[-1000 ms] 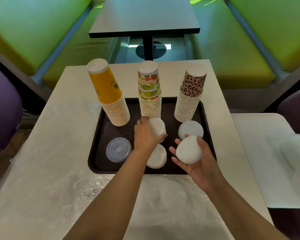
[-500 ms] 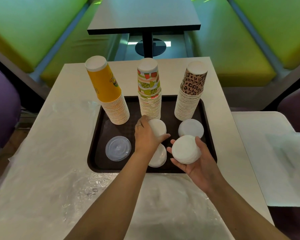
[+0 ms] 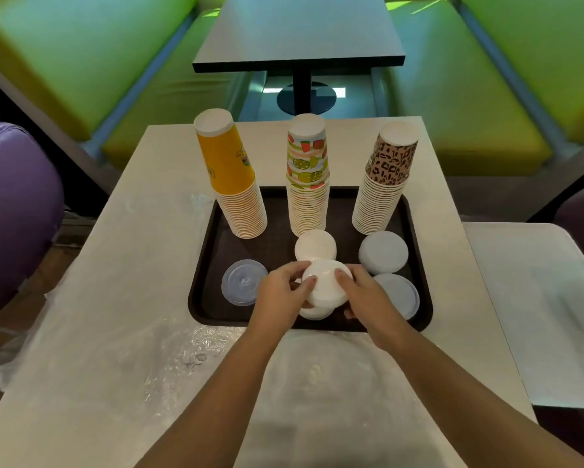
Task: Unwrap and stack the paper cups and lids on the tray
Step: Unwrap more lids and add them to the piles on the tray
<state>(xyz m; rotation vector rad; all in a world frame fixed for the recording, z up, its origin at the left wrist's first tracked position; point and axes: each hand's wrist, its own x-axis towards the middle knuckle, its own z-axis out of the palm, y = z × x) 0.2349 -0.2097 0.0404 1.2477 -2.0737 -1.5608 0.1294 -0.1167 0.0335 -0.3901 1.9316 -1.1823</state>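
Though partly covered, white lid stack (image 3: 326, 285) between both hands, over tray (image 3: 209, 251).

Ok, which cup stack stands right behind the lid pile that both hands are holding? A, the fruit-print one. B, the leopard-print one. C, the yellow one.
A: the fruit-print cup stack rises directly behind the white lid pile gripped between the left hand and the right hand.

Both forearms extended forward; left hand (image 3: 280, 292), right hand (image 3: 368, 295) fingers curled, grip facing inward
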